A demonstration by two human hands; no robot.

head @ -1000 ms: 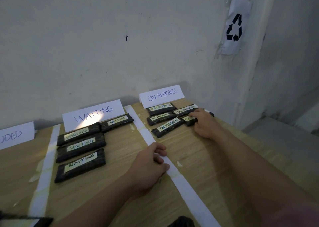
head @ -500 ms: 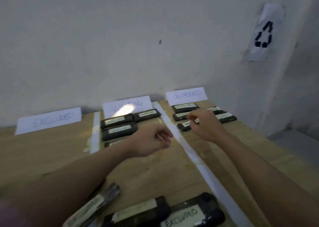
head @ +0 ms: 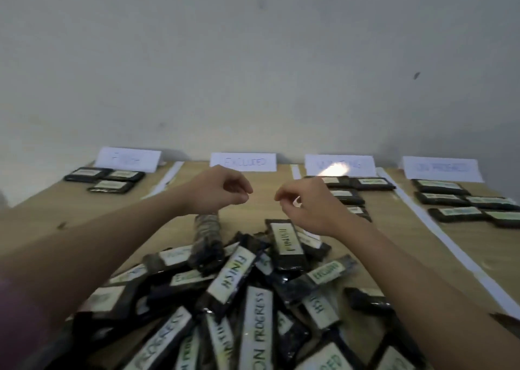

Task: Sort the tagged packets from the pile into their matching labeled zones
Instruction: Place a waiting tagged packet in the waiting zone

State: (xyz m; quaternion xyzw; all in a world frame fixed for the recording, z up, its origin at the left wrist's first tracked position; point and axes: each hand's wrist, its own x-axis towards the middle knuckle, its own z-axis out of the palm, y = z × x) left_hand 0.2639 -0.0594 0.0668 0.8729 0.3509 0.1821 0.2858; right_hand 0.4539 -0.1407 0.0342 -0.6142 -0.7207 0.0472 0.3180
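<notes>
From the head view, we have both hands raised over the far edge of the pile (head: 244, 293), which heaps on the near middle of the desk (head: 439, 259); our left hand (head: 218, 190) and right hand (head: 305, 200) each have the fingers loosely curled with nothing in them, and neither touches a packet. We judge the step in hand to be picking the next packet, so we should read a tag before we reach. The FINISH packet (head: 287, 243) lies on top at the far side of the pile, just below our right hand, with its tag facing up, and it looks the easiest to lift without dragging its neighbours. A rolled packet (head: 206, 234) under our left hand shows no tag, so we would leave it for now. Along the far edge stand 4 signs: the FINISH sign (head: 128, 159) at far left with 3 packets before it, the EXCLUDED sign (head: 243, 161) with no packets that we can see, the WAITING sign (head: 339, 165), and the ON PROGRESS sign (head: 440, 168) at far right with several packets. We should pinch the chosen packet by its long edges, lift it straight up, and carry it to the far left, laying it tag-up beside the 3 already there and inside the white tape line (head: 166, 179).
</notes>
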